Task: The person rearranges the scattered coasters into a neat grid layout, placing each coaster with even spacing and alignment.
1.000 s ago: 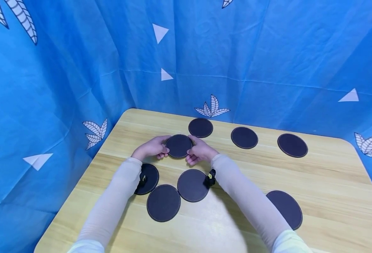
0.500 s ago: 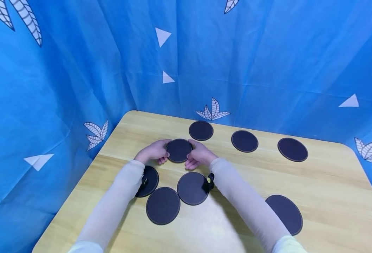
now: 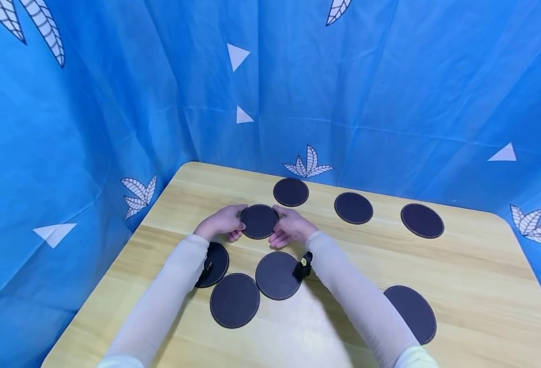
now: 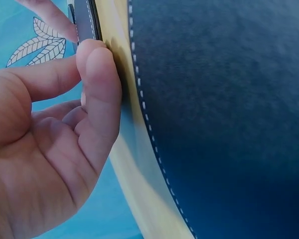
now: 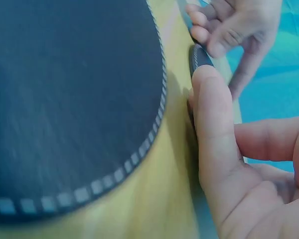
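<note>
Left grip [image 3: 219,221] and right grip [image 3: 294,226] pinch a stitched dark coaster [image 3: 258,222] by opposite edges, at the worktop [image 3: 481,266]'s left rear; three nearer coasters [image 3: 235,300] already adjoin; placing the held one appears unfinished.

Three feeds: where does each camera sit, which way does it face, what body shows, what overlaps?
Head: worn on the head, facing forward and down at the table and blue curtain; left grip, right grip and both sleeves show.
Left wrist: worn there, facing the left grip at left, with a dark disc close up at right.
Right wrist: worn there, facing the right grip at lower right; left grip at top, dark disc at left.
Shared: held disc, in head and right wrist.
</note>
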The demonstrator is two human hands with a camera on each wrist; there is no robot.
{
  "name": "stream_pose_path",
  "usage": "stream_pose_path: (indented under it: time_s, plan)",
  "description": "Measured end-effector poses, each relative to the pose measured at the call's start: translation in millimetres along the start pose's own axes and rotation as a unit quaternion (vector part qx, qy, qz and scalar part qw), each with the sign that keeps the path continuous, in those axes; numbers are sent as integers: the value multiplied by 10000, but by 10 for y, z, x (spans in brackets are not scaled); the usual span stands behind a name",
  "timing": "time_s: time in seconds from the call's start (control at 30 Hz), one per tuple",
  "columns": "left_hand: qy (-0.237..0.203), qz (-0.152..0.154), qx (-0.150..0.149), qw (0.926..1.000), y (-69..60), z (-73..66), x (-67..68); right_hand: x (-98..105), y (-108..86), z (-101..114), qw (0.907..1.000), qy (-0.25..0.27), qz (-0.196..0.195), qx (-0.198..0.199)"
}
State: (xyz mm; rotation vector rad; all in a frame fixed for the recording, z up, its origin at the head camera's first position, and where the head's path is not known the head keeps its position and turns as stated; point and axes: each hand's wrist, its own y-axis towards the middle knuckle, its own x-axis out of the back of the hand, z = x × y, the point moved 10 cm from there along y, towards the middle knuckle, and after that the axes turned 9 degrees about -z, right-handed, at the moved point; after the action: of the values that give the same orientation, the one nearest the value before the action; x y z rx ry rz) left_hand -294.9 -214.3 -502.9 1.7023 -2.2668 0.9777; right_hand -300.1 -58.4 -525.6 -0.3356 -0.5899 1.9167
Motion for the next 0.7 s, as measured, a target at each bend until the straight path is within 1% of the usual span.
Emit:
stream_pose_path:
  time_s: [0.27, 0.4, 0.5, 0.7]
  plan:
    - [-22, 65, 37, 10000, 5, 2, 7, 260, 0, 20, 9999, -39, -121, 94]
    - [-81, 108, 32, 9999, 2, -3, -5, 331, -7, 19, 9998, -47, -139, 110]
    - [-60, 81, 26, 9999, 12, 6, -1, 326, -17, 27, 9998, -85, -148, 121]
    - [42, 3, 57, 10000, 16, 26, -8, 231, -55, 42, 9996, -239, -96, 101]
